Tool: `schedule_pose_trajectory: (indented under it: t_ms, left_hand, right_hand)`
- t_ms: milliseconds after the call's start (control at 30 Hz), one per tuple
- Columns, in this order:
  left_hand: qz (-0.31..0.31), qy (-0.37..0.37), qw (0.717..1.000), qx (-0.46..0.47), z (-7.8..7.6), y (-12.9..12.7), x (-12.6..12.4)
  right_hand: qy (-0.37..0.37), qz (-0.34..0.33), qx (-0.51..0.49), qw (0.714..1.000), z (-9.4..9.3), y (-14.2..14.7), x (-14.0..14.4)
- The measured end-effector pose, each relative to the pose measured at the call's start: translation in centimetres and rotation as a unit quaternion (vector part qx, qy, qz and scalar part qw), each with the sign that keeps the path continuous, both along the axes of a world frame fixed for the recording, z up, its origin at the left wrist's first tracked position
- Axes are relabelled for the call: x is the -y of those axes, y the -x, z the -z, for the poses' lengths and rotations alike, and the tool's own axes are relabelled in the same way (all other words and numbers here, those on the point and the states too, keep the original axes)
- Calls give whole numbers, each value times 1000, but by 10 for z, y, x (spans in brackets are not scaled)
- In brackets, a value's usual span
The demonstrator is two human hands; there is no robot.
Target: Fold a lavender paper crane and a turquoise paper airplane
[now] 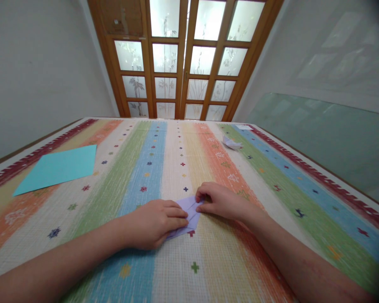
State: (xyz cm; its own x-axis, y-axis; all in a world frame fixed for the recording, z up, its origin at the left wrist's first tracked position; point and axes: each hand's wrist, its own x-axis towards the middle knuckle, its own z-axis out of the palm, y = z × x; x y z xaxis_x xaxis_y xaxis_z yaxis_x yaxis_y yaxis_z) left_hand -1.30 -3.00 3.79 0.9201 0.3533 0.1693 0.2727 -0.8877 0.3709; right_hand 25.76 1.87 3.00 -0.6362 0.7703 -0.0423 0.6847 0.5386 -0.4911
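A small folded sheet of light purple paper (192, 214) lies on the striped tablecloth in front of me, with crease lines and layered flaps. My left hand (153, 223) rests over its left part, fingers stretched out flat on the paper and covering that side; the thumb is mostly hidden. At the paper's upper right corner, my right hand (217, 201) is closed, thumb and index finger pinching the edge. The paper's exact folded shape is partly hidden beneath the fingers.
A flat turquoise sheet (63, 166) lies on the left of the tablecloth (177, 269). Farther back on the right sits a pale folded paper piece (232, 143). A small white paper (244, 127) is near the far right edge. Wooden glass-paned doors (181, 80) stand beyond the table.
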Motion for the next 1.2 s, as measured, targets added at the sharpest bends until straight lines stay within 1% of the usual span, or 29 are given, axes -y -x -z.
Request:
schedule_pose_trajectory:
  t_ms: [67, 133, 267, 367, 500, 567, 633, 800, 967, 1067, 1200]
  left_hand:
    - [4, -34, 999, -14, 3, -3, 3]
    - [-4, -46, 999, -22, 5, -4, 5]
    - [-20, -36, 999, -27, 5, -5, 7]
    - [-30, -27, 999, -27, 6, -5, 7]
    - [-38, -21, 999, -22, 6, -5, 6]
    - [-43, -22, 999, -18, 6, -6, 6]
    - [-43, -20, 999, -16, 6, -6, 6]
    - [-23, -27, 999, -11, 3, -5, 6]
    - [-13, -46, 999, -15, 3, -4, 7]
    - [-21, -66, 998, -15, 6, -2, 7]
    - [-19, -101, 994, -23, 8, -1, 8]
  right_hand:
    - [-3, 0, -2, 1000, 1, -1, 0]
    - [-4, -1, -3, 1000, 0, -1, 1]
    - [-19, -12, -2, 1000, -8, 1, 7]
    - [-61, -2, -1, 998, -15, 7, 16]
    - [-102, -4, 2, 995, -14, 16, 27]
    - [-93, -10, 14, 996, -10, 18, 28]
    - [-65, -9, 25, 998, -6, 19, 28]
    - [1, 28, 33, 999, 5, 14, 19]
    - [10, 46, 18, 999, 15, 3, 9]
    - [10, 21, -4, 1000, 11, 1, 10]
    - [-16, -60, -45, 997, -4, 7, 17]
